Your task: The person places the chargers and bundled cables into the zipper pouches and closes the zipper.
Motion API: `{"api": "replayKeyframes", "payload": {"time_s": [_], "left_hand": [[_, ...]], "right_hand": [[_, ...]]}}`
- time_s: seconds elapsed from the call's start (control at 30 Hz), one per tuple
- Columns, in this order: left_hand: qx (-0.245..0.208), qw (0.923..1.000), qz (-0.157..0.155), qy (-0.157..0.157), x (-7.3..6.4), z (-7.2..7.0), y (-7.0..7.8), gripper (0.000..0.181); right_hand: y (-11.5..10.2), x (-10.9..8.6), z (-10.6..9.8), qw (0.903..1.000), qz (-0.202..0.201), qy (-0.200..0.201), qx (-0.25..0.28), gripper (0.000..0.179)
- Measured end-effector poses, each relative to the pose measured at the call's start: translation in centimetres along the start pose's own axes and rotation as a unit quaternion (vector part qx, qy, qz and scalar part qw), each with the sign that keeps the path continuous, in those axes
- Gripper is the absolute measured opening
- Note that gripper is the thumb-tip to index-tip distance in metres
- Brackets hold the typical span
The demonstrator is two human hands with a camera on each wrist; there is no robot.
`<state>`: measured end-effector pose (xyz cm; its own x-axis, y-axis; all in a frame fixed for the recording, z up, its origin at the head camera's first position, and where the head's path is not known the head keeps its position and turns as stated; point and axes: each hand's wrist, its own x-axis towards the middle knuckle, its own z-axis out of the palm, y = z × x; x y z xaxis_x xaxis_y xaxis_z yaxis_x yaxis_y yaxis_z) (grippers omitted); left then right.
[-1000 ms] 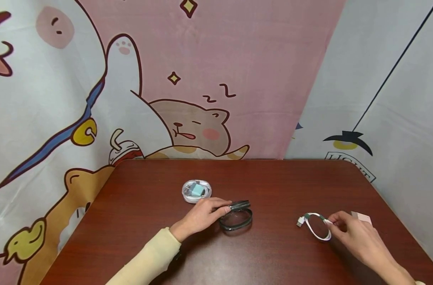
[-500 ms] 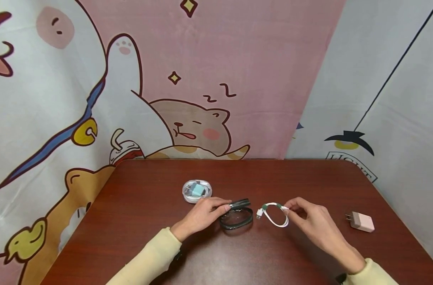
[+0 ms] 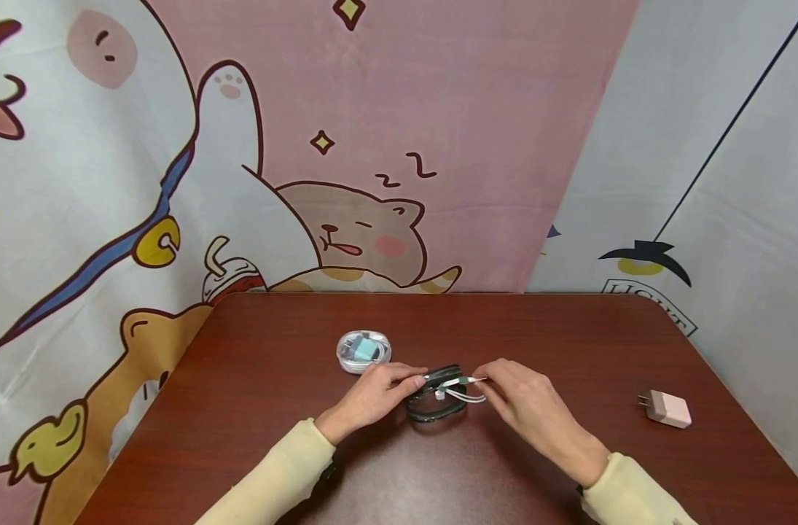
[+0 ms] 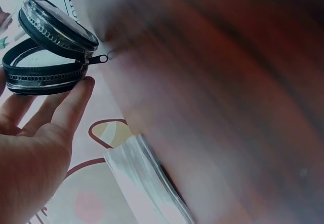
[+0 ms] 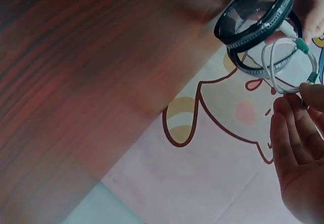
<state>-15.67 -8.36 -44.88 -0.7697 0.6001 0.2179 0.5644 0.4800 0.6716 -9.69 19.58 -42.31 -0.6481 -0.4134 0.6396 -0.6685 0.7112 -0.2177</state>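
In the head view my left hand (image 3: 375, 401) grips a small round clear zip case (image 3: 431, 418) with black trim. Its lid stands tilted up, and the left wrist view shows the unzipped opening of the case (image 4: 45, 77) with the zip pull (image 4: 98, 59) hanging at the side. My right hand (image 3: 543, 412) pinches a coiled white USB cable (image 3: 475, 399) bound with green ties. Part of the coil lies between lid and base, as the cable (image 5: 273, 64) shows in the right wrist view. My right fingertips stay outside the rim.
A clear oval case (image 3: 346, 364) holding a pale blue plug (image 3: 364, 351) and white cable stands behind my left hand. A pink charger plug (image 3: 667, 409) lies at the right of the brown table (image 3: 517, 328). A cartoon cloth (image 3: 490, 146) hangs along the back edge.
My right hand has carried the cable leftward from beside the pink charger plug to the case's opening, uncovering the plug. My left hand and the case have barely moved.
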Motion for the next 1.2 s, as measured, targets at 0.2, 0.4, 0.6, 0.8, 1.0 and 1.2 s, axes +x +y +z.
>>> {"api": "replayKeyframes", "payload": {"time_s": [0.2,0.4,0.6,0.8,1.0,1.2], "left_hand": [[-0.007,1.0,-0.001,0.005,0.0,0.0,0.0,0.035],[-0.02,0.9997,-0.013,0.008,0.0,0.1,-0.1,0.037],[-0.035,0.9987,-0.034,0.011,-0.2,0.1,-0.1,0.039],[-0.051,0.9977,-0.044,0.014,-0.3,0.0,-0.1,0.039],[-0.066,0.9966,-0.048,0.011,-0.4,0.0,-0.2,0.04],[-0.063,0.9965,-0.051,0.018,-0.4,0.0,-0.2,0.041]], "right_hand": [[-0.1,0.3,1.4,0.9996,-0.013,-0.015,0.02,0.023],[-0.2,0.3,2.5,0.9993,-0.011,-0.034,0.012,0.021],[-0.6,0.3,3.5,0.9986,0.002,-0.052,-0.004,0.017],[-1.0,0.6,4.5,0.9978,0.011,-0.065,-0.013,0.019],[-1.5,0.8,5.3,0.9962,0.011,-0.074,-0.045,0.022],[-1.6,1.0,5.3,0.9941,0.034,-0.102,-0.02,0.023]]}}
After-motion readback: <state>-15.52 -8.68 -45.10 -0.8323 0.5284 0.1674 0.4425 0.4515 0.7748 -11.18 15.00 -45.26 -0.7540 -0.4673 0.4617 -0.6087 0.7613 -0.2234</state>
